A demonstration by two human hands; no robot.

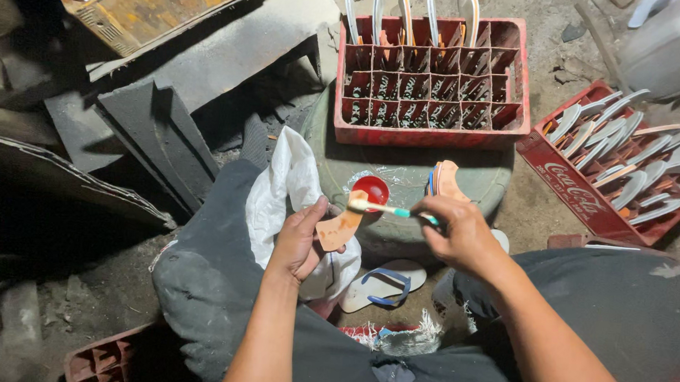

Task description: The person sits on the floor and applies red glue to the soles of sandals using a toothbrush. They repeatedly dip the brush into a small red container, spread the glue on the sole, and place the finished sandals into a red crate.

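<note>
Over my lap, left hand (299,240) pinches the thin tan sole piece (339,229) by its lower edge, right hand (457,233) clamped on the small brush (390,210) touching it; piece looks light, flexible, probably tacky where coated, so I'd grip edges only.

Head-worn view, steeply down, close.

The right-hand red crate (591,200) runs off the picture's edge, a white cloth (281,187) hides part of the left hand (299,240), and the brush (390,210) tip's load is too small to tell.
</note>
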